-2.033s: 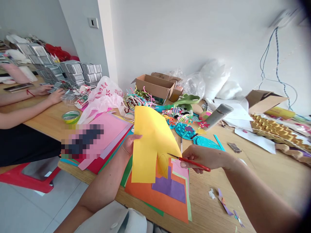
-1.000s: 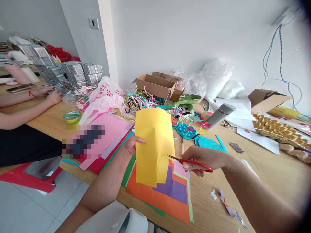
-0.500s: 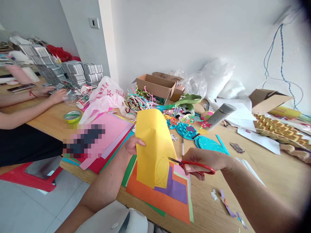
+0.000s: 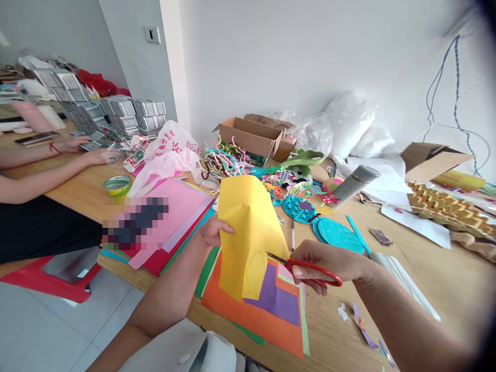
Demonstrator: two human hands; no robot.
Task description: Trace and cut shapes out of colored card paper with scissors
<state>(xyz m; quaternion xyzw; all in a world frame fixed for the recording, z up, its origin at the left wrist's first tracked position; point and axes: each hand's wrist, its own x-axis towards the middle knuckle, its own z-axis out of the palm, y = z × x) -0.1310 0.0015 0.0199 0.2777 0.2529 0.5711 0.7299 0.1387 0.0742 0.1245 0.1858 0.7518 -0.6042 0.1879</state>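
A creased sheet of yellow paper [image 4: 236, 232] is raised above the table, its left edge pinched between the thumb and fingers of my left hand [image 4: 214, 230]. A fish outline is drawn in its lower right part. My right hand [image 4: 313, 263] is closed round the red handles of a pair of scissors [image 4: 323, 274]. The blades reach left to the yellow paper, close to the top of the fish outline. Below lie a sheet of orange paper [image 4: 220, 294] and a piece of purple paper [image 4: 284, 305].
Pink paper sheets [image 4: 182, 201] and a roll of tape [image 4: 117, 185] lie left. Behind are pipe cleaners [image 4: 225, 160], a cardboard box [image 4: 248, 135], turquoise paper ovals [image 4: 341, 235] and a grey flask [image 4: 356, 183]. A co-worker's hands [image 4: 103, 154] are beside stacked boxes at far left.
The right part of the yellow paper has bent further, turning the fish outline more edge-on. The scissors' blades have shifted slightly left over the paper. Both hands keep their holds.
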